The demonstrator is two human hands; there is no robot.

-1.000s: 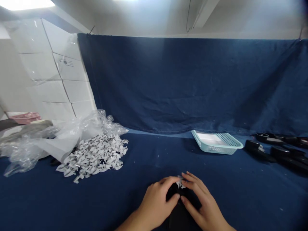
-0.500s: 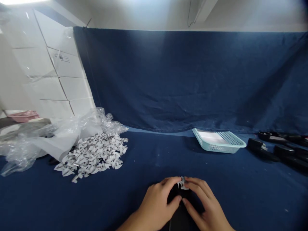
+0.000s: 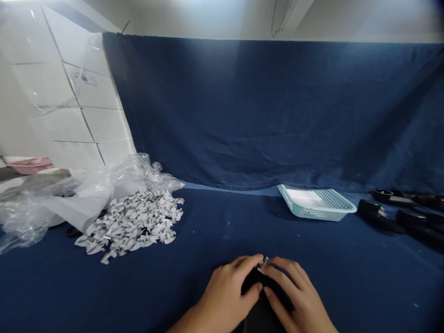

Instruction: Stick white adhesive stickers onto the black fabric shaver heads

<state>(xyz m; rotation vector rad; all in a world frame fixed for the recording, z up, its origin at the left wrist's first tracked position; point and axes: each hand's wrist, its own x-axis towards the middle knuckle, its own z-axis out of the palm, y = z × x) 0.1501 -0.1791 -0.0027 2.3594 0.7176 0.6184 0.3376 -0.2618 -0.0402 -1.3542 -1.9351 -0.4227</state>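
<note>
A grey-white plastic piece is at the far end of the black part, low in the middle, above the counter; whether it is fastened, I cannot tell. Many similar pieces lie loose in a pile. The black part's long axis seems to run forward, away from the person. Left hand and right hand are half curled around it, fingertips at the piece.

Light came from overhead, brightest on the ceiling; pale sheen lay across the top of the far curtain, diagonal shadow at its right. Clear plastic, left, showed glare. Near tabletop was dim. White boxes looked stretched leftward. Small pale piece, near, seemed slightly blurred.
</note>
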